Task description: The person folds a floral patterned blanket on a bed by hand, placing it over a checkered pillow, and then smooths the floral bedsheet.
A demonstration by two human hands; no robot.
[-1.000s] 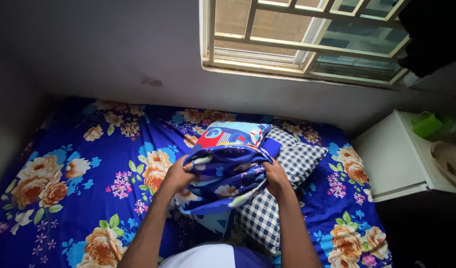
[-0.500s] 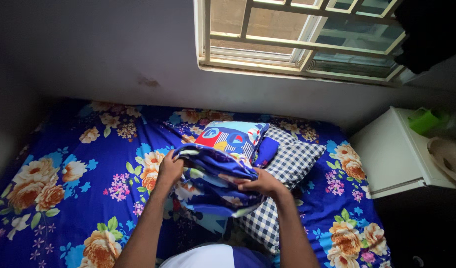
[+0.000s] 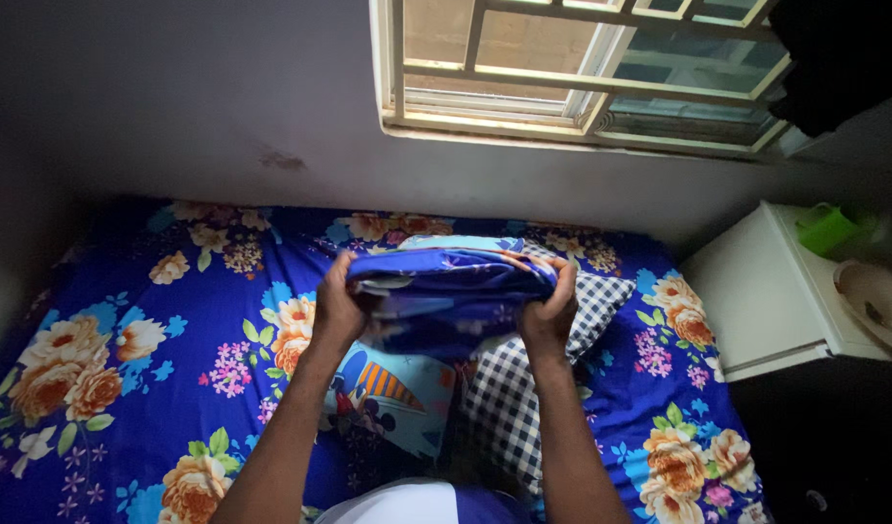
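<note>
Fingers [image 3: 341, 287] grip folded cloth [image 3: 451, 291], long axis left-right.

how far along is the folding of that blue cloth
Done: the blue cloth is already folded into a thick bundle. In hand: left hand and right hand grip its two ends, lifted above the checked pillow. Left: it is not yet set down on the floral bedsheet.

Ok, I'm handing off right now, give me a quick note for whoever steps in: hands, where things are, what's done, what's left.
Left hand grips the left end of the folded blue cloth; right hand grips the right end.
The cloth is lifted above the bed, over a cartoon-print pillow and a checked pillow.
Done: cloth looks folded into a compact bundle.
Left: it is not yet set down anywhere.
</note>
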